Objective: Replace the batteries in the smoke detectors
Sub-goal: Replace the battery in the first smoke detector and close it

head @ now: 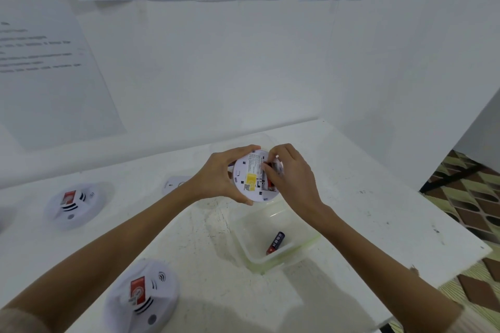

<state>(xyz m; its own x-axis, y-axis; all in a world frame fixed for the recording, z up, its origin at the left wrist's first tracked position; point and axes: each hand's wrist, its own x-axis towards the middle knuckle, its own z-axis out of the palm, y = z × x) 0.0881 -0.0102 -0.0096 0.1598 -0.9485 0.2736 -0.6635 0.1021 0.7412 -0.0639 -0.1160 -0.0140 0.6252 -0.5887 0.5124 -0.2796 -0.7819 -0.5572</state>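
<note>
Single cam, head-mounted, wide-angle, pitched forward and down over the table (365, 184). Forearms enter from the bottom corners and meet mid-frame, so the left hand (221, 174) and right hand (293, 173) sit near centre, at arm's reach. Near enough to resolve the held detector (251, 181) and the battery (276, 167) in the right fingertips, but the label print is unreadable. The wall (243, 62) beyond the hands fills the upper half. The near detector (142, 293) by the left forearm is closest to the lens. The far detector (73, 204) lies left of the hands, the tub (259, 262) under the right wrist, floor tiles (465, 197) right of the right arm.
</note>
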